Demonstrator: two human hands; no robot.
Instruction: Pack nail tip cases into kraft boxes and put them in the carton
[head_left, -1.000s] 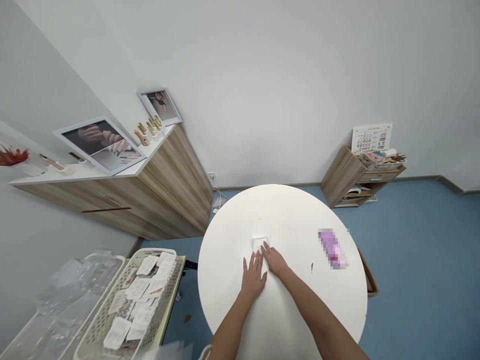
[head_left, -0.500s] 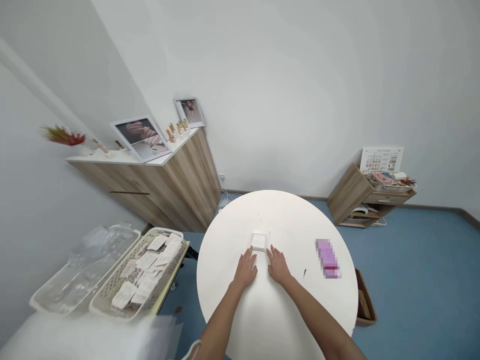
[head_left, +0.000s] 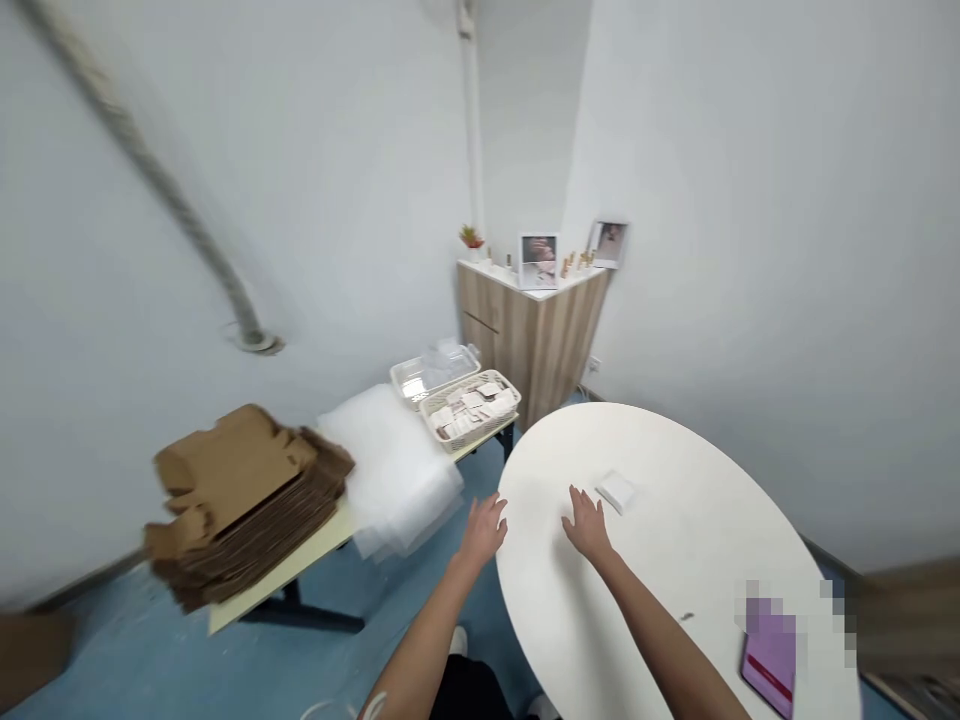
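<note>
l hand [head_left: 484,532], r hand [head_left: 589,525] now off white pkt [head_left: 616,491]

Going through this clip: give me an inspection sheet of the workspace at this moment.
Surface: round white table, with a small dark speck near its right side.
Job's things: small white square packet on the table, apart from both hands.
Clutter: pixelated pink item at the table's near right edge.
Hands: left hand at the table's edge, empty; right hand over the table, fingers spread, empty.
Cables: blurred twisted cord on the wall at upper left; nothing seen near the hands.
Surroundings: pale side table holding flattened cardboard boxes, bubble wrap, a basket of paper packets and a clear plastic tray; wooden cabinet behind; blue floor.
</note>
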